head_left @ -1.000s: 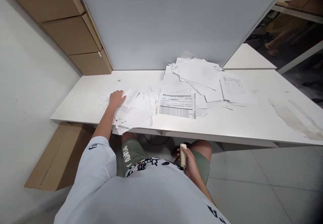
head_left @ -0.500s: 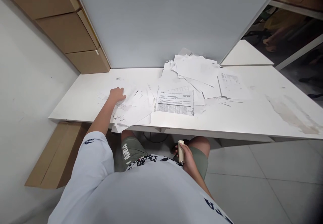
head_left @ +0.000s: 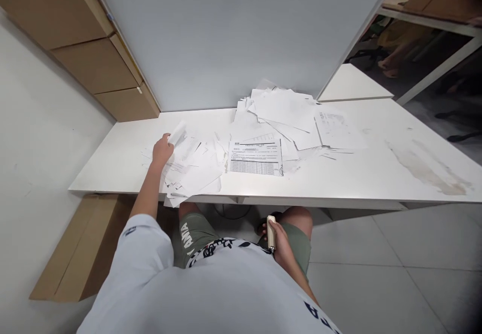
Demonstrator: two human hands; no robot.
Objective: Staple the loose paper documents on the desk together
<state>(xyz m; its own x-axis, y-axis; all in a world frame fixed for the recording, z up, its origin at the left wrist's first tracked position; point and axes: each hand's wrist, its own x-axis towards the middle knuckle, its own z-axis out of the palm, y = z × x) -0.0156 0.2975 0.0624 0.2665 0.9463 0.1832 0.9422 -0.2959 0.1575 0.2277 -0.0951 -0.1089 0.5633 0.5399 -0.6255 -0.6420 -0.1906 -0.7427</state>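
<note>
My left hand (head_left: 162,151) is closed on the edge of a sheet of paper (head_left: 177,132), which curls up off the table at the left. Under and beside it lies a loose heap of white papers (head_left: 201,177), some hanging over the front edge. My right hand (head_left: 282,241) rests low by my right thigh, its fingers wrapped round a cream-coloured stapler (head_left: 271,229). A printed form (head_left: 256,158) lies flat between the left heap and a larger paper pile (head_left: 284,113) further back.
The white table (head_left: 339,178) runs along a grey panel (head_left: 233,37). Cardboard boxes (head_left: 101,68) are stacked at the back left, and another carton (head_left: 75,248) sits on the floor. Dried stains mark the table's right end. Part of another person (head_left: 395,55) shows at far right.
My left hand has taken hold of a sheet and lifted its edge, moving slightly left. The right hand still holds the stapler in the same place. The view has tilted a little.
</note>
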